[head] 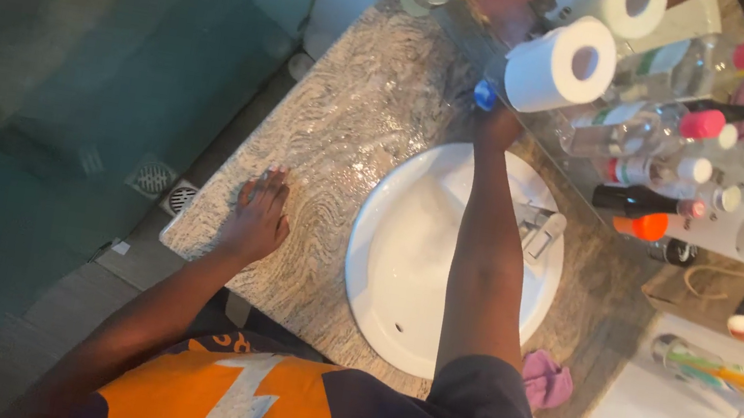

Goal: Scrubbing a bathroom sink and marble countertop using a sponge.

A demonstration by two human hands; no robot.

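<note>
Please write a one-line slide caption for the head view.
Left hand flat on the marbled countertop; right hand reaching across the white sink to a blue-capped item beside a toilet roll.

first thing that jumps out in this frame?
The round white ceramic sink set in the speckled granite counter, with the right arm stretched across it. The right hand reaches the white toilet paper roll by the mirror, among crowded bottles. The left hand rests flat on the counter's near edge.

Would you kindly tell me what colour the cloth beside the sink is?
Pink; the cloth lies by the white sink, head view.
</note>
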